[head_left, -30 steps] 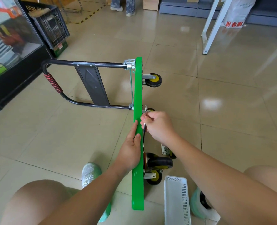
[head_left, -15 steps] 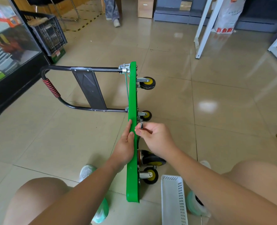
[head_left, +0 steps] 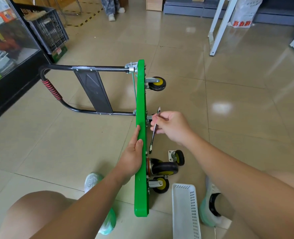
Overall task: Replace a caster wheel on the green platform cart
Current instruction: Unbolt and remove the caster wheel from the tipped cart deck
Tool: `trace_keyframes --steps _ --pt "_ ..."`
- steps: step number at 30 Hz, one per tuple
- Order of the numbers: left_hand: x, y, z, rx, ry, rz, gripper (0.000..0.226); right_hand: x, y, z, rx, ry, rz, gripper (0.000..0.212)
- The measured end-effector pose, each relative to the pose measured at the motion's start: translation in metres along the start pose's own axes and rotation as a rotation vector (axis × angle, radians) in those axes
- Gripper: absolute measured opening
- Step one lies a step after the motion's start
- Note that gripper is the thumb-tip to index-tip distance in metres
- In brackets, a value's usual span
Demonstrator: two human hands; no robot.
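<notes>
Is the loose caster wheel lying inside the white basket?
No, the loose caster wheel lies on the floor, beyond the white basket and apart from it.

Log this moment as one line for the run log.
green cart: tipped on edge | left hand: flat against cart | right hand: holds wrench | loose caster: on floor
</notes>
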State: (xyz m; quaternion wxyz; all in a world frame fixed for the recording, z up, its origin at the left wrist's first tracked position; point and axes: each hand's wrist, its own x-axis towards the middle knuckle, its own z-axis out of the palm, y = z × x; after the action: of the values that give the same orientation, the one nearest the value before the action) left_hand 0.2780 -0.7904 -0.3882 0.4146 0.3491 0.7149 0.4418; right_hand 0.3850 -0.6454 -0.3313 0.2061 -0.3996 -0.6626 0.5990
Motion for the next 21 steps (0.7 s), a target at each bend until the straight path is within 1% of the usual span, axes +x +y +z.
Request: trace_keyframes --steps 3,6,11,13,21 --pt "0.0 0.002 0.0 0.005 -0.006 -0.015 0.05 0.014 0.008 0.0 0.043 -0.046 0.059 0.008" --pt "0.0 0.002 0.0 0.01 0.0 -0.021 0.05 0.025 0.014 0.002 0.097 -0.07 0.104 0.01" --pt "0.002 -0.001 0.0 0.0 0.005 -0.018 0.051 0.043 0.018 0.006 0.131 -0.118 0.187 0.028" --pt "0.003 -0.001 0.0 0.005 -0.002 -0.021 0.051 0.049 0.021 0.008 0.132 -0.135 0.213 0.033" --pt "0.005 -0.004 0.001 -0.003 0.01 -0.02 0.051 0.059 0.03 0.015 0.19 -0.161 0.262 0.035"
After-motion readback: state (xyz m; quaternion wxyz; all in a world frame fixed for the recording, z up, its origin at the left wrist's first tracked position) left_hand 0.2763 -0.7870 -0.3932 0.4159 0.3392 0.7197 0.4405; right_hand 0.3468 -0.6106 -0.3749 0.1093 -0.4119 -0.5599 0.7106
